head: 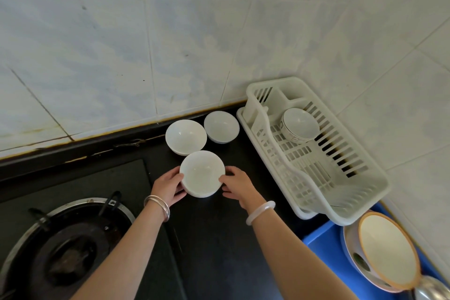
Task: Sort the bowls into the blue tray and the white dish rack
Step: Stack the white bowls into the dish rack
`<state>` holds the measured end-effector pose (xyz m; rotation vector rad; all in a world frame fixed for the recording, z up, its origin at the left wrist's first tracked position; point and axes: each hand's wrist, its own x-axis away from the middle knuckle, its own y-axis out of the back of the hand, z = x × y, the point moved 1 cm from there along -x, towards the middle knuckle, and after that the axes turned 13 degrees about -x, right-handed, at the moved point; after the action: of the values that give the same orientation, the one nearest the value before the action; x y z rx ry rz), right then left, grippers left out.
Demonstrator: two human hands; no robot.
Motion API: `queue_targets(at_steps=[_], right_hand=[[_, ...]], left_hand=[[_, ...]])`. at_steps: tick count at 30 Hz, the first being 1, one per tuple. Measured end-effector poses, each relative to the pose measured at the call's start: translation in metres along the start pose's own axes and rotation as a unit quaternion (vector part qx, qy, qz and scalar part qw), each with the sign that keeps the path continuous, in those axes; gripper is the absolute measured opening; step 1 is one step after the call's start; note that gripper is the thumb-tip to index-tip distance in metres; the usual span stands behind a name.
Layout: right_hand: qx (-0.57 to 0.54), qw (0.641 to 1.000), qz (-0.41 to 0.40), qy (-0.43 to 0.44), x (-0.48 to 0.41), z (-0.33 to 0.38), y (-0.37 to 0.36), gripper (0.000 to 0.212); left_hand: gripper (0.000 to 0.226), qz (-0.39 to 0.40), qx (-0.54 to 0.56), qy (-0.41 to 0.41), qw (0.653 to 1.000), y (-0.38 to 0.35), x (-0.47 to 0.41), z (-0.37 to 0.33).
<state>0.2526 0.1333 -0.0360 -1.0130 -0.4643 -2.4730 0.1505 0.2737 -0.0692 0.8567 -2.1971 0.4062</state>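
Note:
A plain white bowl [201,171] sits between both hands on the black counter. My left hand [168,187] grips its left side with curled fingers, and my right hand [239,187] grips its right rim. Behind it stand two more white bowls, one at the left [185,136] and one at the right [221,126]. The white dish rack [314,168] at the right holds a patterned bowl [300,124] lying tilted. At the lower right the blue tray [323,238] carries a large orange-rimmed bowl [387,251] leaning on its side.
A gas burner [70,246] is set into the counter at the lower left. Tiled walls close in behind and to the right. A metal object [431,287] shows at the bottom right corner. Dark counter [214,238] lies between my forearms.

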Motion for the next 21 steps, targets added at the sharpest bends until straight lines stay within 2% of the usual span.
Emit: queue_targets(at_steps=[2, 5, 10, 14, 21], right_hand=[[-0.082, 0.996, 0.030, -0.009, 0.000, 0.001, -0.003, 0.055], [-0.144, 0.989, 0.028, -0.020, 0.004, 0.002, -0.011, 0.043], [-0.131, 0.991, -0.011, -0.005, 0.006, 0.007, -0.011, 0.028], [-0.136, 0.988, -0.044, 0.054, 0.017, 0.020, 0.013, 0.015], [-0.123, 0.972, -0.107, 0.172, 0.054, 0.069, 0.106, 0.024]], left_hand=[[0.034, 0.009, 0.009, 0.016, 1.000, 0.000, 0.003, -0.002], [0.034, 0.006, 0.014, 0.019, 1.000, -0.003, 0.007, -0.003], [0.032, -0.009, -0.005, 0.005, 1.000, -0.011, 0.018, -0.009], [0.023, 0.008, -0.035, -0.047, 0.998, -0.027, 0.030, -0.031], [0.020, 0.111, -0.092, -0.131, 0.981, -0.106, 0.062, -0.086]])
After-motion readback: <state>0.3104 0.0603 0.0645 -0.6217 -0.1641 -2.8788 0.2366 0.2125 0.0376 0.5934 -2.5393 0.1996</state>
